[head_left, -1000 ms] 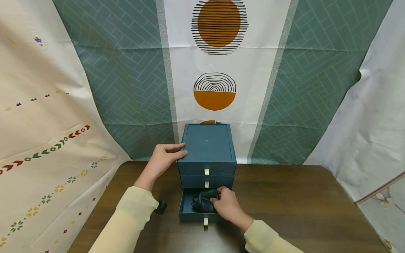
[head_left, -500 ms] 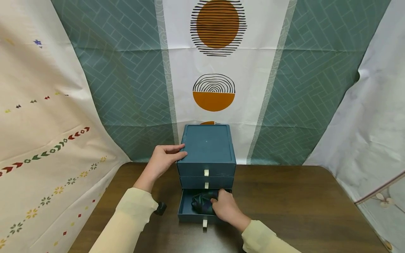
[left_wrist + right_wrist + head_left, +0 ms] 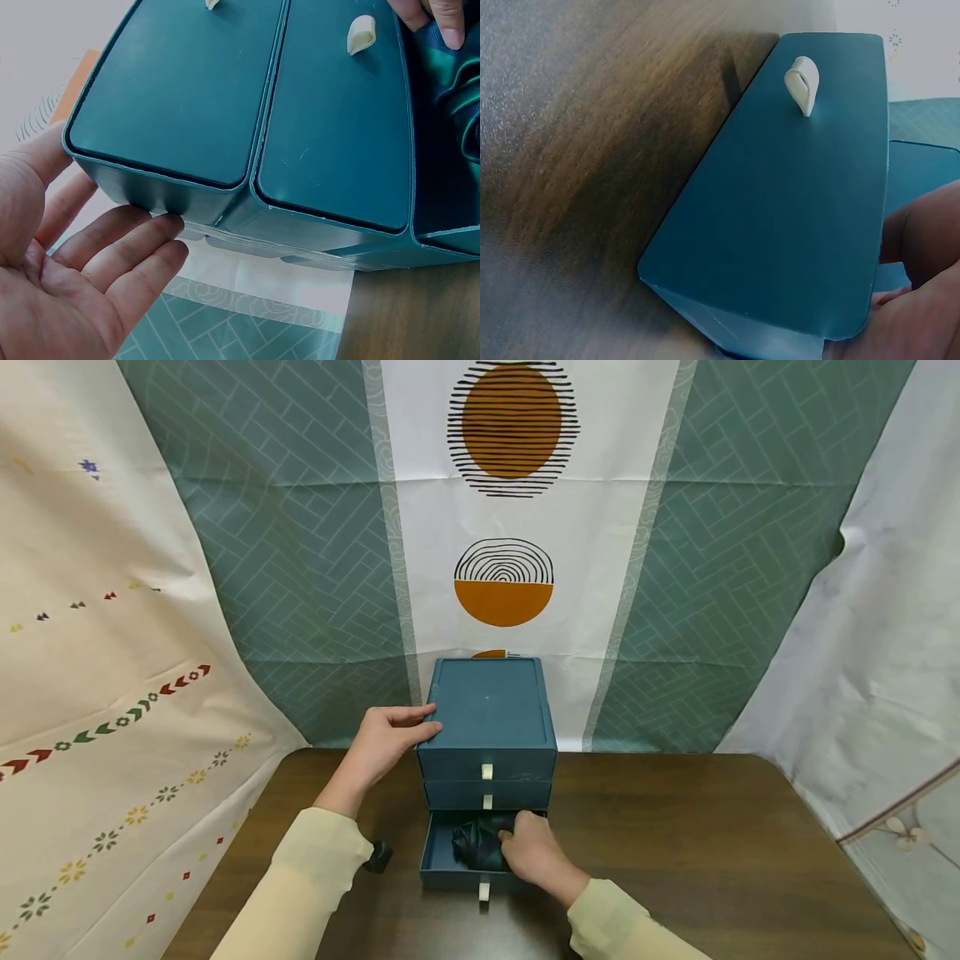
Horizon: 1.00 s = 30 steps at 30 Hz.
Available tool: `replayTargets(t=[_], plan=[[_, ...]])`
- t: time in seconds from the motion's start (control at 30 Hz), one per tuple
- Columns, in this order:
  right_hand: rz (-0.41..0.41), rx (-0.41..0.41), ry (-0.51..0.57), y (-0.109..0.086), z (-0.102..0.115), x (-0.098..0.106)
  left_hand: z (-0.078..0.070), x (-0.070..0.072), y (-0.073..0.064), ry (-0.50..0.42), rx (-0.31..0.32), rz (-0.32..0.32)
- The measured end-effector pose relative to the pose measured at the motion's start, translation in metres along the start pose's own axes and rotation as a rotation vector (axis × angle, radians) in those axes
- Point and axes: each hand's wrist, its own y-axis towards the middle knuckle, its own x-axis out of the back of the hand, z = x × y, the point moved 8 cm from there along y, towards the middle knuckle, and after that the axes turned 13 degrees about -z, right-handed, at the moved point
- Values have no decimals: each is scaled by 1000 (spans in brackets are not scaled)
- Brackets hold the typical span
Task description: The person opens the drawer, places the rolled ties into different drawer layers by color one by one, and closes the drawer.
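Note:
A dark blue-green box of stacked drawers (image 3: 491,706) stands on the table, its bottom drawer (image 3: 442,858) pulled out. Inside that drawer lies a bunched, satiny cloth (image 3: 472,843) in dark green and navy. My right hand (image 3: 536,852) reaches over the drawer's right side and holds the cloth's right end, thumb lying on it; the other fingertips are hidden. In the left wrist view, a thumb or finger overlaps the cloth (image 3: 457,82). My left hand (image 3: 386,743) rests at the box's upper left edge, with fingers extended along its side wall (image 3: 172,196).
Two upper drawers with pale loop tabs (image 3: 487,772) are closed. A small black object (image 3: 379,857) shows by the left sleeve. The brown table (image 3: 675,843) extends to both sides, with a patterned cloth backdrop (image 3: 322,568) behind.
My right hand has sunk slightly deeper into the drawer at the cloth's right end. The left hand keeps its place on the box, and the head view has shifted slightly.

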Motion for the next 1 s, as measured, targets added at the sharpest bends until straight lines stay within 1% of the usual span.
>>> replayTargets(t=[0.13, 0.27, 0.33, 0.43, 0.53, 0.6, 0.67, 0.73, 0.8, 0.87, 0.93, 1.0], plan=[[5, -5, -7, 1, 0, 2, 11, 0, 7, 5, -14, -16], [19, -17, 1, 0, 0, 7, 16, -1, 10, 2, -27, -27], [22, -11, 4, -1, 0, 11, 17, -1, 10, -3, -33, -26], [34, 1, 43, -4, 2, 17, 16, -2, 10, -11, -30, -21], [38, 30, 79, -9, 6, 24, 5, -2, 4, -16, -11, -10], [15, 61, 89, -10, 8, 31, 2, -2, 3, -22, -5, -8], [-24, 92, 88, -10, 9, 38, 1, -2, 3, -22, -4, -6], [-59, 119, 107, -11, 10, 43, 9, -2, 8, -21, -13, -14], [-80, 150, 155, -13, 11, 47, 14, -2, 11, -12, -23, -21], [-73, 168, 235, -17, 12, 49, 16, -1, 12, -5, -26, -26], [-46, 187, 322, -22, 13, 49, 16, -2, 11, -1, -25, -25], [1, 193, 410, -28, 15, 46, 15, -2, 9, 1, -22, -20]])
